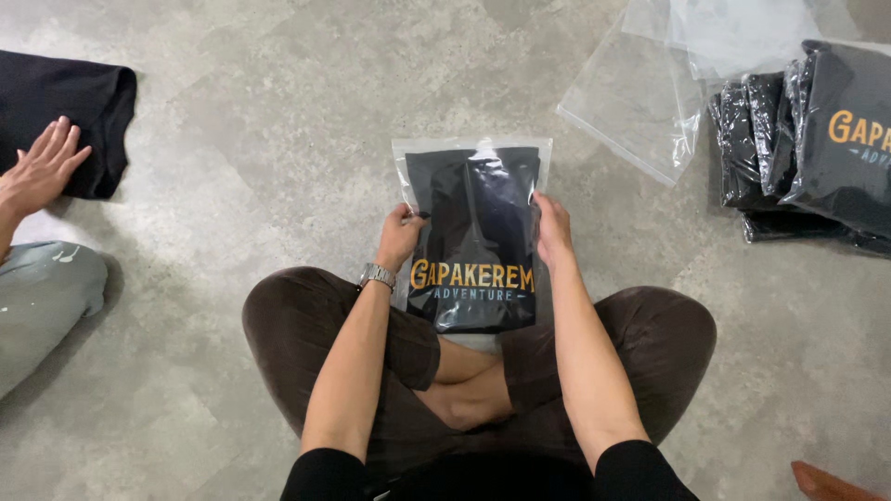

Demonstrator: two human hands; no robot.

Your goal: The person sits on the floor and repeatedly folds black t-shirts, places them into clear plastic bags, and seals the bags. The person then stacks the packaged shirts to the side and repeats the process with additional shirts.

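A clear plastic bag [473,153] holding a folded black garment [475,232] with yellow and blue lettering lies on the grey floor in front of my crossed legs. My left hand [399,237], with a silver watch on the wrist, grips the bag's left edge. On the bag's right edge, my right hand [553,229] holds it about halfway down. The bag's near end rests over my shins.
A stack of bagged black garments [817,148] sits at the far right, with loose clear bags [650,83] beside it. At the left, another person's hand [39,172] presses on a black garment [65,102]; their knee in pale trousers [42,297] is below.
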